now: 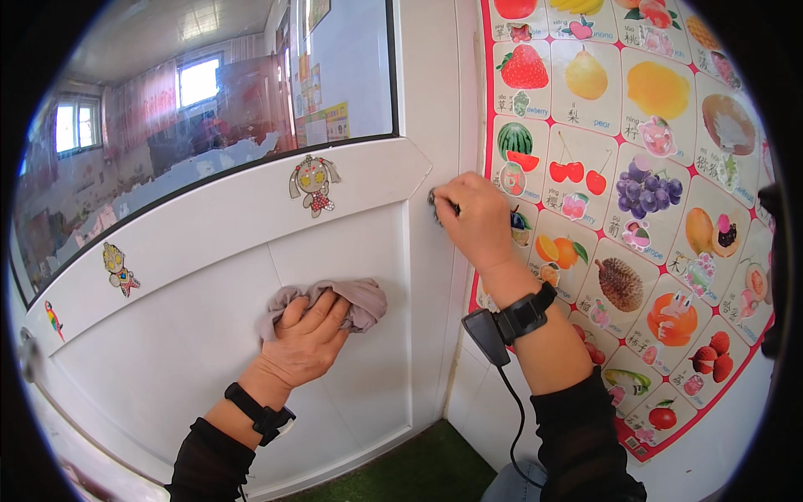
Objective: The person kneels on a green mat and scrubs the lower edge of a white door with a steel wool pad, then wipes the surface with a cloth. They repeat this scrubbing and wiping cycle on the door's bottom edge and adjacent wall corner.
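Note:
My left hand (307, 342) presses a crumpled mauve-grey cloth (367, 302) against the lower panel (188, 339) of a white door. The cloth bunches around my fingers and sticks out to their right. Higher up and to the right, my right hand (477, 216) pinches a small dark scourer (432, 198), apparently steel wool, at the white door frame (430, 270). Most of it is hidden behind my fingers. A doll-shaped sticker (313, 185) is on the door's crossbar, above the cloth.
Glass with peeling film (207, 106) fills the door's upper part. More stickers (119, 270) dot the crossbar; a metal knob (28, 354) sits far left. A fruit poster (627, 207) covers the right wall. Green flooring (433, 464) lies below. A cable (521, 408) hangs from my right wristband.

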`<control>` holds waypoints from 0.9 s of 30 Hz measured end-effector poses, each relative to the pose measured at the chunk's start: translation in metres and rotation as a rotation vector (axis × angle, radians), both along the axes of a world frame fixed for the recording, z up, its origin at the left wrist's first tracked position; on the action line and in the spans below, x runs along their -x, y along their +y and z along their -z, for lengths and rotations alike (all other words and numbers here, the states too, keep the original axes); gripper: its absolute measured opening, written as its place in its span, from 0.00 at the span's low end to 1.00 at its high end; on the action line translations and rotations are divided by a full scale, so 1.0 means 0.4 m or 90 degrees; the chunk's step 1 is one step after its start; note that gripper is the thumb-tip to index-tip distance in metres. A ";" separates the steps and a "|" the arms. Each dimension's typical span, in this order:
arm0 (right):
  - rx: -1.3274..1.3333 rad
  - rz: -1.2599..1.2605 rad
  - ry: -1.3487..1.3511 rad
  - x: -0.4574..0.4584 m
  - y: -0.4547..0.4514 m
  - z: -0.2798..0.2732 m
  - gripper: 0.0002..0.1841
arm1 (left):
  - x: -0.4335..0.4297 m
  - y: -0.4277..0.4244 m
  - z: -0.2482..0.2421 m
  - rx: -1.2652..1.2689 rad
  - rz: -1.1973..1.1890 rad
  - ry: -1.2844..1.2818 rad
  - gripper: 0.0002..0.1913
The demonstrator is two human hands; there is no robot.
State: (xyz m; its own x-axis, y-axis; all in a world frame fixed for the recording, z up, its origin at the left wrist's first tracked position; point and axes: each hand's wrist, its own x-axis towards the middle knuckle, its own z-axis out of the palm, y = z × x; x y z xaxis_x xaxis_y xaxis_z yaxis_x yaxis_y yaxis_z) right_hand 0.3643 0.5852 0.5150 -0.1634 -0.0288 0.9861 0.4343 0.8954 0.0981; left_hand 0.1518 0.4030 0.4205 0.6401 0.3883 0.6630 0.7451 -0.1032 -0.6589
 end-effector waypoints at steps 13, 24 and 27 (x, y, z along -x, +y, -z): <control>0.016 0.037 -0.013 -0.001 0.008 -0.027 0.02 | 0.012 0.003 0.005 -0.007 0.001 0.003 0.04; -0.056 -0.057 -0.040 0.089 -0.102 -0.033 0.05 | 0.018 -0.004 0.002 -0.006 -0.001 -0.001 0.06; -0.073 -0.021 -0.051 0.109 -0.116 -0.033 0.04 | 0.018 -0.005 0.002 -0.006 0.000 -0.004 0.06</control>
State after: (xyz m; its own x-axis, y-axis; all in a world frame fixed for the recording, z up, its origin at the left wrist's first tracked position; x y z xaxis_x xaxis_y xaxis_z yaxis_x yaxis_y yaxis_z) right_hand 0.3208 0.5388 0.5284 -0.2386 -0.1471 0.9599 0.3918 0.8898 0.2337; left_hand 0.1444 0.4009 0.4195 0.6355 0.3815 0.6713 0.7496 -0.0966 -0.6548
